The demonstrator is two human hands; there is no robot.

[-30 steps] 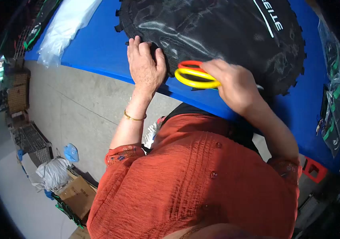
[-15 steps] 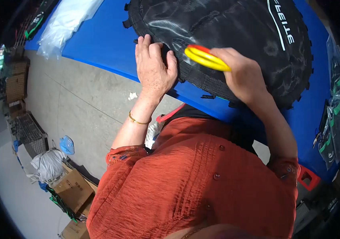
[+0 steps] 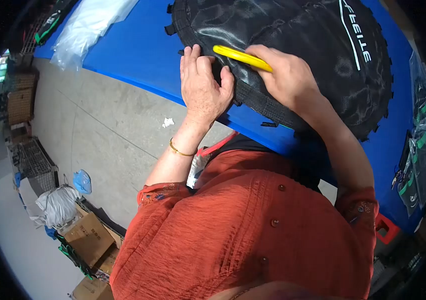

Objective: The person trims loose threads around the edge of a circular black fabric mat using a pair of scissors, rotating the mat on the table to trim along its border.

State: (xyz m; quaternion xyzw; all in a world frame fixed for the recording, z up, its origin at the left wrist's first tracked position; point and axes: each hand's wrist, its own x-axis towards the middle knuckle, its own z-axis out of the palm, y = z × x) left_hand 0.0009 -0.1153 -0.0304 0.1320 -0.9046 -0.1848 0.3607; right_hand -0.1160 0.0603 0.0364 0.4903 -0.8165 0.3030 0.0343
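1. The left hand (image 3: 204, 85) presses flat, fingers together, on the near edge of a round black mesh mat (image 3: 293, 55) spread over a blue table (image 3: 133, 50).
2. The right hand (image 3: 285, 75) grips yellow-handled scissors (image 3: 240, 57), fingers curled around the handles, touching the mat just beside the left hand; the blades are hidden.
3. Clear plastic sheeting (image 3: 85, 30) lies at the table's far left corner; bagged green-and-black parts (image 3: 418, 150) line its right edge.
4. Cardboard boxes (image 3: 90, 240) stand on the concrete floor (image 3: 108, 130).

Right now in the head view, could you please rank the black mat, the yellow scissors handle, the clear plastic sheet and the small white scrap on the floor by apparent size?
1. black mat
2. clear plastic sheet, though it lies farther off
3. yellow scissors handle, partly hidden by the right hand
4. white scrap
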